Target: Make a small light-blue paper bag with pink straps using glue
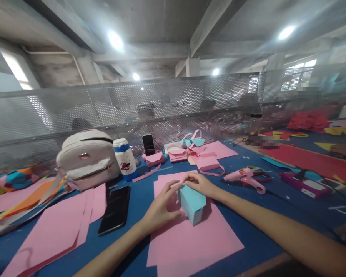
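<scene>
No readable writing anywhere, just a cartoon figure on the white bottle (pixel 125 158). The light blue paper box (pixel 192 202) sits on a pink sheet (pixel 190 238), blocky with a folded top. Left hand (pixel 160 209) pinches its side, right hand (pixel 198 182) grips the top edge.

Phone (pixel 114 211) blocks left, glue gun (pixel 244 177) right; near edge prob. free.

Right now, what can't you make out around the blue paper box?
Head view only:
- Far end of the blue paper box: hidden by left hand and right hand.
- People behind the mesh screen: blurred.
- Bottle print: too small.
- Glue gun cord: lost in clutter.
</scene>
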The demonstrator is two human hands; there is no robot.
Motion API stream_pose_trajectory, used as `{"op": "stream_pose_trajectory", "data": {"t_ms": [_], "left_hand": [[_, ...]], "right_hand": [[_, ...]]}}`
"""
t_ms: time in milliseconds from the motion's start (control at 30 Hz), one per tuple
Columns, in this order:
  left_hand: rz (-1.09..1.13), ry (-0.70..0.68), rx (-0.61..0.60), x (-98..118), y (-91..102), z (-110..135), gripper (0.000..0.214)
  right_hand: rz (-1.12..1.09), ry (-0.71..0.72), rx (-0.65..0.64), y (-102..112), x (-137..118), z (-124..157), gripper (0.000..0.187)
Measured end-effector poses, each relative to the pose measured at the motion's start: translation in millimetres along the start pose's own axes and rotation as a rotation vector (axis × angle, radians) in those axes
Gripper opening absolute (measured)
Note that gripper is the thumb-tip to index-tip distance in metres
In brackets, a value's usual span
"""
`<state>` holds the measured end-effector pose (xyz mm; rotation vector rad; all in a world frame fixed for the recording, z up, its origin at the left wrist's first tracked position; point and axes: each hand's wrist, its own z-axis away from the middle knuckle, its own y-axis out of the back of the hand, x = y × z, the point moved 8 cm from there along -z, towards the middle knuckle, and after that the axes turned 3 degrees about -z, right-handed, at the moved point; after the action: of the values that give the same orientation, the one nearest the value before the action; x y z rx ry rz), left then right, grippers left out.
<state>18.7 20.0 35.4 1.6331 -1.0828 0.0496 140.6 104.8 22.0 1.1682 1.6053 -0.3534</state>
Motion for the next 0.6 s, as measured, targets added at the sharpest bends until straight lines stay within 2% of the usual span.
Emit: {"op": "stream_pose_trajectory", "data": {"t_ms": [133,267,400,600], "left_hand": [[-0.201,-0.123,-0.023,3.2,4.3,2.3,0.058],[-0.365,-0.256,-0.059,11.7,2.1,5.5,0.050],[-0.624,-0.422,-0.009,22.0,0.2,8.9,0.043],[-0.670,-0.505,-0.013,20.5,-0.8,9.5,0.040]], "right_hand": [[0.014,-0.009,-0.007,0.8,5.7,-1.0,0.019],[0.025,-0.022,-0.010,0.8,13.1,-2.5,0.025],[0.036,-0.046,-0.035,-2.0,19.2,-3.4,0.037],[0.030,-0.081,-0.082,-5.5,20.9,-2.8,0.046]]}}
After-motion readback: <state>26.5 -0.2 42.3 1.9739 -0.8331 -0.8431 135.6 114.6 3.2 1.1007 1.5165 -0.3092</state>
